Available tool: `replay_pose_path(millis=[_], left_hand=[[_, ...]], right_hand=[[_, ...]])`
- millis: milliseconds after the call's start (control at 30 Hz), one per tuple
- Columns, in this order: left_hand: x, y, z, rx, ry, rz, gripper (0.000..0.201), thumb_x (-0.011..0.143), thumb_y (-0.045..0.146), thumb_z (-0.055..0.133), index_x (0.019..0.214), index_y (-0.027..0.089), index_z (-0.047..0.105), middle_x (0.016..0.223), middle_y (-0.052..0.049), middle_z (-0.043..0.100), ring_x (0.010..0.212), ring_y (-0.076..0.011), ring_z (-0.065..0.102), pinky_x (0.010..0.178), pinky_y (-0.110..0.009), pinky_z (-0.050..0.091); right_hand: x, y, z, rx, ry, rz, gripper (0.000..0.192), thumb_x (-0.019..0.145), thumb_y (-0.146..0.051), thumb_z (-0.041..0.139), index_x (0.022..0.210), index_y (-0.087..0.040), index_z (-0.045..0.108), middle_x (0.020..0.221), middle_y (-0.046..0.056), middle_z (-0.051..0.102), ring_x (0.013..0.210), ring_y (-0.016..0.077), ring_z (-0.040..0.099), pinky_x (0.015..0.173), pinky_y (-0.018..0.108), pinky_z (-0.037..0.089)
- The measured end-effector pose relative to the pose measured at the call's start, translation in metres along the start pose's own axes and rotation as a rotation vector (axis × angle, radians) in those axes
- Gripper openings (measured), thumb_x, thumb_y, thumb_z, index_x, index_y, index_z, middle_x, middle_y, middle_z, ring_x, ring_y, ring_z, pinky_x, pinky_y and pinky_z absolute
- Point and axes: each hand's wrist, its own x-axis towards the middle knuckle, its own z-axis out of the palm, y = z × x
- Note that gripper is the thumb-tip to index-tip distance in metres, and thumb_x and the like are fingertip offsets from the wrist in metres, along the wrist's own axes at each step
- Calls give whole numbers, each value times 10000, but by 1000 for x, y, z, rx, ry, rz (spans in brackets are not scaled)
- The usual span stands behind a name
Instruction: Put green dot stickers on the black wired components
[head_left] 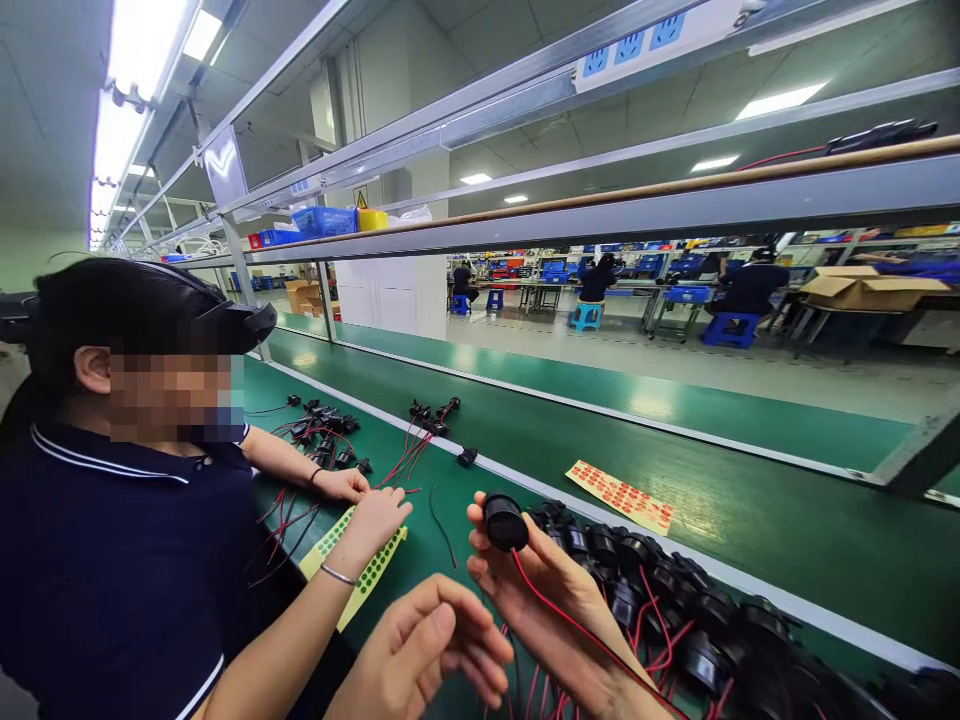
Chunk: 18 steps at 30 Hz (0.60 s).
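The head view shows the right hand [540, 590] raised over the green counter [750, 520], its fingers closed round a small black round part [504, 522] pinched at the fingertips, with a red wire [577, 630] and a black one trailing from it down across the palm. The left hand [427, 650] hovers just beside it, half curled and holding nothing. A row of similar black parts [675, 600] lies on the counter just right of the hands. A co-worker's hand [375, 520] rests on a yellow dotted sheet [360, 565] to the left; an orange sticker sheet [622, 497] lies farther back.
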Motion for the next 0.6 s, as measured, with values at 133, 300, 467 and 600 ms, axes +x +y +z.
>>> replay_pose_path(millis=[133, 300, 467, 600], left_hand=[[1, 1, 0, 2, -3, -30, 98, 1018, 234, 684, 1069, 164, 728, 1098, -51, 768, 955, -194, 738, 833, -369, 632], [1, 4, -4, -8, -15, 8, 97, 1015, 178, 660, 1046, 159, 750, 1094, -67, 792, 1023, -227, 738, 865, -393, 584], [1, -4, 0, -64, -28, 88, 161, 988, 102, 653, 987, 162, 802, 1013, -123, 845, 1077, -268, 724, 892, -419, 489], [5, -9, 13, -155, -7, 57, 157, 950, 57, 682, 895, 141, 802, 878, -109, 850, 1117, -272, 706, 1045, -487, 437]], right_hand=[[-1, 5, -4, -17, -5, 45, 382, 833, -406, 947, 1125, -180, 848, 898, 21, 832, 777, 137, 740, 687, 209, 624], [1, 10, -7, -17, -15, 99, 343, 841, -455, 923, 1076, -213, 866, 826, 17, 809, 473, 84, 617, 373, 159, 479], [0, 9, -7, -9, -20, 107, 355, 837, -428, 932, 1119, -222, 867, 851, 19, 816, 481, 83, 635, 391, 157, 521], [-2, 8, -9, -11, -8, 76, 311, 892, -372, 896, 1161, -221, 855, 982, 50, 838, 662, 107, 724, 478, 132, 561]])
